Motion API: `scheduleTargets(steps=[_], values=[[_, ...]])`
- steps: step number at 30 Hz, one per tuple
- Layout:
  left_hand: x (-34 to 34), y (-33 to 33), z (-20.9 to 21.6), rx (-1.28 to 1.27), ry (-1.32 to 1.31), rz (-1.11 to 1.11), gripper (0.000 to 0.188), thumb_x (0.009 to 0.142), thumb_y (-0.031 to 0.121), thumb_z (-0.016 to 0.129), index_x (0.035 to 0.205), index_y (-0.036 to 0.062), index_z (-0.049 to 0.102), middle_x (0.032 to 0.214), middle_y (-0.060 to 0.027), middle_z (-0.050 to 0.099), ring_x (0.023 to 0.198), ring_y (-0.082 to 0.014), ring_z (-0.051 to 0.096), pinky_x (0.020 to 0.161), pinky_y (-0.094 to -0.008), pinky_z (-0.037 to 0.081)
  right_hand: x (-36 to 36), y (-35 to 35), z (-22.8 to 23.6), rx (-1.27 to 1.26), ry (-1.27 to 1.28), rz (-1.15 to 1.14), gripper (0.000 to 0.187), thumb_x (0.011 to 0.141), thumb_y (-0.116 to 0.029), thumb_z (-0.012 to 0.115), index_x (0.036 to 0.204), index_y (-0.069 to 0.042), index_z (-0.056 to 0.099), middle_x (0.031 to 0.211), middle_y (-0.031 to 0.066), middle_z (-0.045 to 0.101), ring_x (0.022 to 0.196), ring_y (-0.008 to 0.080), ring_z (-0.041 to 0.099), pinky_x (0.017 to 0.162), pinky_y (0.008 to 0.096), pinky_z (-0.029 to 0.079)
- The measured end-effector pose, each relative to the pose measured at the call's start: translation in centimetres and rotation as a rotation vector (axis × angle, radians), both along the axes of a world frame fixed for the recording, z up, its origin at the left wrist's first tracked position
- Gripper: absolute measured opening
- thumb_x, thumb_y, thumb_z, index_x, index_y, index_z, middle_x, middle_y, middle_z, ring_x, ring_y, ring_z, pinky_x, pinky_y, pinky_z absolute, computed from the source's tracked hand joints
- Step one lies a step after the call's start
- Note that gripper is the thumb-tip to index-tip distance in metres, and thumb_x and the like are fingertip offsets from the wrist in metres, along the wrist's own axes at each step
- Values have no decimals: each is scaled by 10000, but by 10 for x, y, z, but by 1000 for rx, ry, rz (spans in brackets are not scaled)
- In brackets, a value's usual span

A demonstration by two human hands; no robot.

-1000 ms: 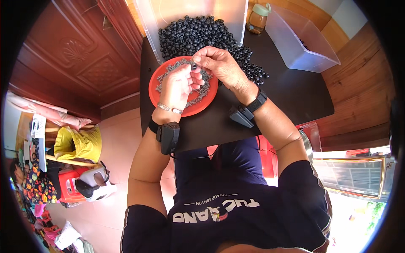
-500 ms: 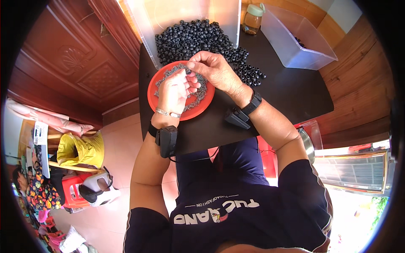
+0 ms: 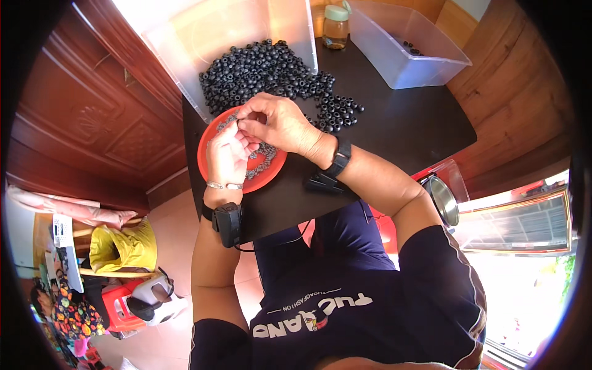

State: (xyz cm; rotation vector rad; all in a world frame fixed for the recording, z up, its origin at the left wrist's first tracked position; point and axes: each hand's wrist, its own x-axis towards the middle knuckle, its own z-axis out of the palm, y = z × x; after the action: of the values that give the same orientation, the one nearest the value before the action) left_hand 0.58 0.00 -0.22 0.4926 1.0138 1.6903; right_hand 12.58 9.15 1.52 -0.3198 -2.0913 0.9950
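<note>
Over a round red dish [image 3: 203,161] my two hands meet. My left hand [image 3: 227,154] is palm up with its fingers curled in; whatever lies in them is hidden. From the right my right hand [image 3: 285,124] reaches across, thumb and forefinger pinched at the left fingertips on something too small to make out. Small grey screw-like pieces [image 3: 266,161] are scattered in the dish. Just beyond it, a heap of black ring-like parts [image 3: 259,74], each with a hole, spills from a clear plastic bin [image 3: 203,37] onto the dark table [image 3: 394,129].
At the back right stands another clear bin [image 3: 419,71] with a few black parts inside. Beside it is a jar with a pale green lid [image 3: 336,28]. A brown carved door [image 3: 92,111] is at the left. Farther left are a yellow bag [image 3: 126,246] and a person in floral clothing [image 3: 74,311].
The whole view has shifted, so table, dish and bins sit farther left. My hands stay together above the dish; the black piece seen between my left fingers before is now hidden.
</note>
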Motion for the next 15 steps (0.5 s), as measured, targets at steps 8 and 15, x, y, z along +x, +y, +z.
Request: scheduleTargets(steps=[8, 15], values=[[-16, 1, -10, 80, -27, -105, 261, 929, 274, 477, 995, 45, 582, 889, -61, 622, 799, -190, 600, 728, -313, 453, 12, 12, 16, 394, 22, -100, 95, 787, -159, 676, 852, -90, 679, 837, 66, 644, 765, 262, 639, 678, 348, 528], [-21, -1, -5, 155, -19, -96, 218, 926, 237, 507, 935, 32, 580, 869, -76, 597, 809, -222, 599, 759, -328, 465, 37, 82, 17, 401, -564, -585, 139, 774, -256, 630, 812, -144, 703, 832, 68, 676, 831, 286, 645, 697, 391, 524]])
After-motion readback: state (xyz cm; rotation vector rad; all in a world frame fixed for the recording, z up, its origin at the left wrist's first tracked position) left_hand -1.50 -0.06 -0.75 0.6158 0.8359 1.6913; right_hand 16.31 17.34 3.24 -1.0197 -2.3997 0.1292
